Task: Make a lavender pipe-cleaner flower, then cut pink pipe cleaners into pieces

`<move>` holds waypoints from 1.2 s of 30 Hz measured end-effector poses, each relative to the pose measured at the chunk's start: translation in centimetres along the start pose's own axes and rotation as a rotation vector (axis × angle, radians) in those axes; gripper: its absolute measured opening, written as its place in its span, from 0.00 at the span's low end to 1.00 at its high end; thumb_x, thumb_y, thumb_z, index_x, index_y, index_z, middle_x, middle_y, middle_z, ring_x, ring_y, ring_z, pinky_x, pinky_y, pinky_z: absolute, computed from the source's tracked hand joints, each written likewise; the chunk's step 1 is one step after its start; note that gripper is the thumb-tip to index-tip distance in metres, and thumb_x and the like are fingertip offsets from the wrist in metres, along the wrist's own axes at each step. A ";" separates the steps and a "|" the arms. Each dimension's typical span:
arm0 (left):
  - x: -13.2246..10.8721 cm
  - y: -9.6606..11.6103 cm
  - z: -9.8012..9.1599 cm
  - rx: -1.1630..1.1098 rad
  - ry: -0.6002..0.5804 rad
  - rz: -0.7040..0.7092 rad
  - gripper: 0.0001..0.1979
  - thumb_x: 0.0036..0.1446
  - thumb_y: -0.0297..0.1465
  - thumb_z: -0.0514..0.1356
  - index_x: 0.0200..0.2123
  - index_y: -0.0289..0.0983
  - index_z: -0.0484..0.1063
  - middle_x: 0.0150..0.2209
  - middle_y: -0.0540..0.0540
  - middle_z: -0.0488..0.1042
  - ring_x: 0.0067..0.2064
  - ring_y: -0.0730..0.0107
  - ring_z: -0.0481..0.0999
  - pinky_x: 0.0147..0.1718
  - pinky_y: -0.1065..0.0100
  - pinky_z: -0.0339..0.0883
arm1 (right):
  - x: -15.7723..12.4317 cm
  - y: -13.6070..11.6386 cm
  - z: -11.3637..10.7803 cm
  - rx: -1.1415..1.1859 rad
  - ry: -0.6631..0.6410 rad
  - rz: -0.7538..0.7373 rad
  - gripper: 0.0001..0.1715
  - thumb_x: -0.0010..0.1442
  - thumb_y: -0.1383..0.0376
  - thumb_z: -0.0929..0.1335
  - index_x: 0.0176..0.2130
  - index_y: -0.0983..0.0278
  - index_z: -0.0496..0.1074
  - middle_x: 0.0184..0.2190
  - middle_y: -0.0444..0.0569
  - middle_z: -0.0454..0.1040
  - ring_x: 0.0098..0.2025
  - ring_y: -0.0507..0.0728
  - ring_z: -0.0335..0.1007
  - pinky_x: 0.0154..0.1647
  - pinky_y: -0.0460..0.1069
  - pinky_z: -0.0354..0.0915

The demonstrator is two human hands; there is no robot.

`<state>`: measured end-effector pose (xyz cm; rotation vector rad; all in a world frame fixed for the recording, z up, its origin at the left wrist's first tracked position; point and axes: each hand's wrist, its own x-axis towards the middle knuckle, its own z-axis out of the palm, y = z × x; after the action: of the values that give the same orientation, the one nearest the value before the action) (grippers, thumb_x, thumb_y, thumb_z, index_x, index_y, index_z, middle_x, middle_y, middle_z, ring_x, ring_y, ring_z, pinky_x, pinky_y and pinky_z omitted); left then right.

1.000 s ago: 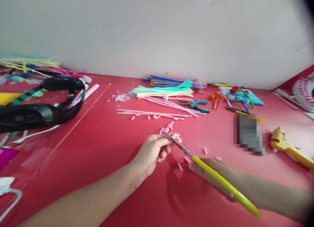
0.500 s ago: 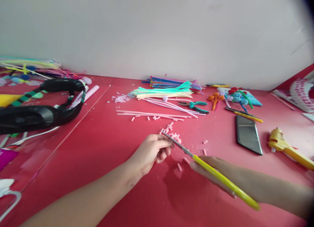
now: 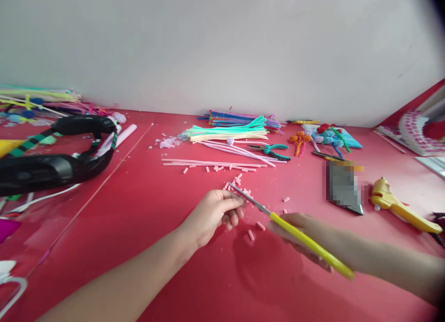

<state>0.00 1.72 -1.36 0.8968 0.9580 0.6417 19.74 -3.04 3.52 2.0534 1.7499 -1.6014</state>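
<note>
Table (image 3: pixel 121 222), red, one; far edge against one pale wall (image 3: pixel 222 48). Scissors (image 3: pixel 308 242), one pair, yellow-handled, over the table's middle: long axis slanting from the near right corner toward the far edge, tips pointing away from me and leftward. My right hand (image 3: pixel 314 228), one: gripping them. My left hand (image 3: pixel 217 208), one: fingers curled beside the blades; whether it grips anything, I cannot tell. Pink bits (image 3: pixel 251 235): heaped, too crowded to count. Toward the far edge: pliers (image 3: pixel 267 148), one. Rightward: phone (image 3: pixel 342 187), one; glue gun (image 3: pixel 399 207), one.
</note>
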 end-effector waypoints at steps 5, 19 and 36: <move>-0.4 0.6 -0.3 -0.067 -0.079 0.045 0.09 0.52 0.33 0.58 0.30 0.32 0.73 0.26 0.46 0.74 0.24 0.77 0.71 0.24 0.76 0.65 | 1.1 1.4 -3.0 0.163 0.151 -0.018 0.23 0.55 0.47 0.59 0.29 0.63 0.64 0.12 0.35 0.52 0.11 0.46 0.48 0.11 0.43 0.49; -0.1 0.7 -0.6 -0.045 -0.016 0.074 0.11 0.50 0.34 0.60 0.33 0.31 0.74 0.30 0.43 0.77 0.30 0.74 0.74 0.31 0.75 0.68 | 0.2 9.2 -4.2 -0.273 0.557 -0.041 0.20 0.59 0.52 0.55 0.30 0.62 0.65 0.27 0.50 0.72 0.29 0.57 0.67 0.25 0.48 0.55; 0.2 0.0 0.2 1.028 0.126 0.514 0.10 0.53 0.34 0.54 0.25 0.38 0.72 0.28 0.47 0.70 0.31 0.66 0.69 0.31 0.70 0.59 | 1.5 8.9 -2.3 0.021 0.574 -0.019 0.06 0.56 0.64 0.59 0.29 0.61 0.52 0.24 0.45 0.65 0.17 0.50 0.62 0.14 0.43 0.53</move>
<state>0.28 1.80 -1.37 2.0785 1.1880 0.6234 27.61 -4.00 -1.40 2.7057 1.8921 -1.0939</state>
